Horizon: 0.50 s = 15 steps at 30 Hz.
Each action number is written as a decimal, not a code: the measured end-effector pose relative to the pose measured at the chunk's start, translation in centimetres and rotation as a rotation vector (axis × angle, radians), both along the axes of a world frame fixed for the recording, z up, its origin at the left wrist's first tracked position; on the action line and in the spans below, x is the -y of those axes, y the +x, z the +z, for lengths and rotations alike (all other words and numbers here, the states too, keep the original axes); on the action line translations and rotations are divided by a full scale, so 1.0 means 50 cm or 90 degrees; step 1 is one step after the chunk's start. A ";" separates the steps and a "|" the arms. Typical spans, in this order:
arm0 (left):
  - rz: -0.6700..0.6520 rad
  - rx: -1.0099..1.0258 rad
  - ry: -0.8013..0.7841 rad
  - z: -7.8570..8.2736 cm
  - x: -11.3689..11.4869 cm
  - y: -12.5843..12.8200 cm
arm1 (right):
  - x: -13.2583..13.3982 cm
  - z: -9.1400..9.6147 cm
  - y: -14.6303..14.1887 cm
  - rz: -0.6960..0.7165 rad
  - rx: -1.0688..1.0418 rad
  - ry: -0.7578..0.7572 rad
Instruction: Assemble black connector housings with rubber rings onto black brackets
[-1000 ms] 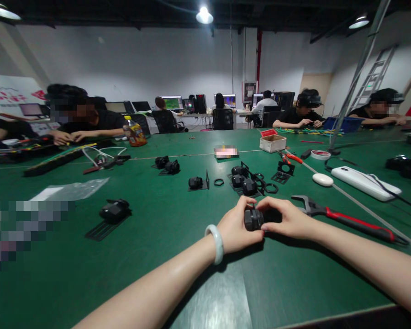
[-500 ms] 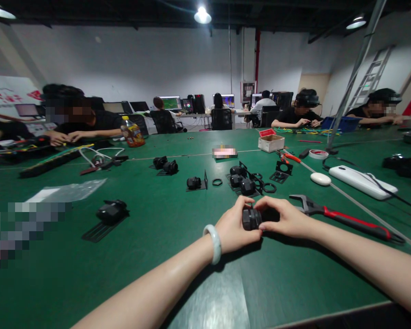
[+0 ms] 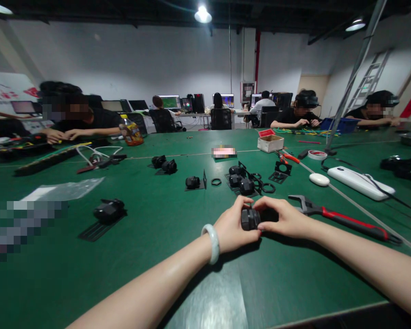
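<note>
Just above the green table, a black cable gland (image 3: 249, 219) is held between my two hands. My left hand (image 3: 231, 226), with a pale bangle at its wrist, has thumb and fingers closed round its left side. The thumb and fingertips of my right hand (image 3: 284, 217) pinch its right end. What lies behind my fingers is hidden. Beyond my hands sit several more black glands (image 3: 246, 186) on brackets, with loose ring nuts (image 3: 269, 188) beside them. An adjustable wrench (image 3: 356, 222) with red and black handles lies close to my right forearm.
Another gland on a slotted bracket (image 3: 108, 211) lies to the left, near a clear plastic bag (image 3: 78, 188). A white power strip (image 3: 359, 182), a white oval object (image 3: 318, 179) and a small box (image 3: 270, 143) are at right. A metal pole (image 3: 349, 87) rises there. Co-workers sit across the table.
The view has shifted very slightly. Both hands keep their hold on the cable gland in nearly the same place, and the things on the table have not moved.
</note>
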State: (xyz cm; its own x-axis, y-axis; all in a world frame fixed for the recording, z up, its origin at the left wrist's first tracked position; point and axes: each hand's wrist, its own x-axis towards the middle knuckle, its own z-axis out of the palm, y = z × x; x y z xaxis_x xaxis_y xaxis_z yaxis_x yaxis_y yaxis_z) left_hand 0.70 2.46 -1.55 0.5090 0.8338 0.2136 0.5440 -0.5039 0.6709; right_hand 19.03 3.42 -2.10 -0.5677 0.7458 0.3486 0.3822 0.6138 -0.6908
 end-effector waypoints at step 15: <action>-0.011 -0.002 0.002 -0.002 -0.003 -0.002 | 0.002 0.001 0.001 -0.006 0.018 0.007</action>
